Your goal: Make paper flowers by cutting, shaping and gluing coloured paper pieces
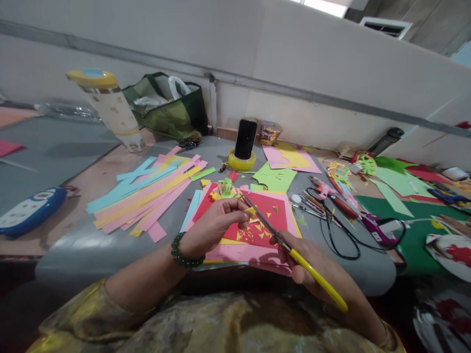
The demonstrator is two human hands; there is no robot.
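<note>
My right hand point(300, 255) is wrapped round yellow-handled scissors point(316, 279), their blades pointing up and left toward my other hand. Fingers pinched together, my left hand point(217, 223) holds a small yellow paper piece point(251, 212) beside the blades. Below both hands lies a red sheet point(277, 208) strewn with small yellow triangular scraps point(257, 228). It rests on a stack of pink and yellow sheets point(250, 252). Just beyond my left hand sits a green paper shape with cut strips point(226, 188).
Long paper strips point(147, 196) fan out at left. A phone point(245, 138) stands in a yellow roll point(242, 161) at the back. Tumbler point(114, 110) and green bag point(172, 115) stand back left. Tools, a purple glue gun point(377, 229) and black cable point(336, 245) lie right.
</note>
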